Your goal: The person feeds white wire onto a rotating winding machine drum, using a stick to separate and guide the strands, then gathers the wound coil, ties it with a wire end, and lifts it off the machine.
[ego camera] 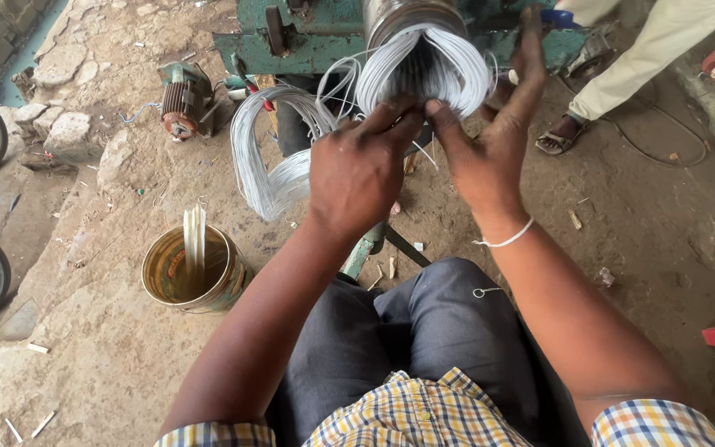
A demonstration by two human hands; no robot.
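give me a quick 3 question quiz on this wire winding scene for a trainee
1. True or false: both the left hand and the right hand are at the coil of white wire on the metal drum.
2. What stands on the ground to the person's left?
A. a tin can with pale strips in it
B. a glass bottle
C. a wooden crate
3. Fill in: a second bundle of wire hangs loose to the ___ of the left hand.

Key:
1. true
2. A
3. left
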